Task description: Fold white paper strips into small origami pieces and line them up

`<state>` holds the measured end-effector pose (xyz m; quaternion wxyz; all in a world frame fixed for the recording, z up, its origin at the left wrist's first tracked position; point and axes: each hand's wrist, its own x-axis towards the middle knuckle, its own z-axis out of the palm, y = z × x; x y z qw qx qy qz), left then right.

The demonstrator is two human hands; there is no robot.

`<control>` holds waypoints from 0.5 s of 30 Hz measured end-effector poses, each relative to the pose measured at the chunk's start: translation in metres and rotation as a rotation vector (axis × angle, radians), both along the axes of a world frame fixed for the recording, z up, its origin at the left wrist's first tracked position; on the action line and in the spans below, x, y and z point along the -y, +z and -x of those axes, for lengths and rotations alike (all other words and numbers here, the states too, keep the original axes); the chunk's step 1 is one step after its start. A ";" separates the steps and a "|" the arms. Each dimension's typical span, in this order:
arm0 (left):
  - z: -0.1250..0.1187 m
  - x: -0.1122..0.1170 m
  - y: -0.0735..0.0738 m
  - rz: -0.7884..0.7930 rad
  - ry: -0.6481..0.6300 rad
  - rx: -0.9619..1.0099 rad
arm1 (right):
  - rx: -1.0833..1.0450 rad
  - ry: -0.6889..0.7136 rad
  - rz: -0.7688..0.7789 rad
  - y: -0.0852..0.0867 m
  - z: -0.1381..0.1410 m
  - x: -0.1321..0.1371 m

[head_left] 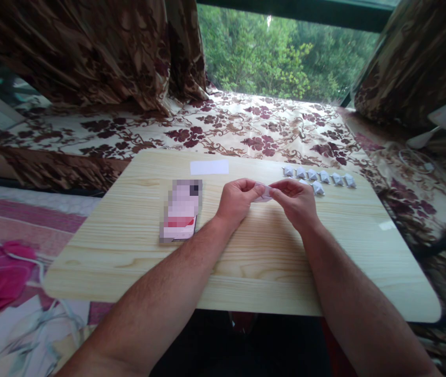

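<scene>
The left hand (237, 201) and the right hand (296, 201) each pinch a small white paper piece (264, 196), with thumb and fingers nearly closed. It is above the tabletop (262, 267), closer to the far edge, left of the white folded shapes (312, 175) near the far right corner. Probably it is very light and creases easily; gentle hold at opposite ends seems best.

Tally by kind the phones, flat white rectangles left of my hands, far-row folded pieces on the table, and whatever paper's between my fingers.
Pinkish rectangular phone, partly pixelated: 1
Flat white paper rectangle, apparently single: 1
Small white pointed folded-paper pieces in the far row: 6
White paper piece, held: 1
Total: 9
</scene>
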<state>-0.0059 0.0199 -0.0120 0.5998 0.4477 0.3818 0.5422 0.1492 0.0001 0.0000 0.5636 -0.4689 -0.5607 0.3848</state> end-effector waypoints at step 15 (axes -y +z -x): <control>-0.001 0.002 0.003 -0.001 0.020 0.014 | 0.049 -0.020 -0.028 0.000 0.003 0.001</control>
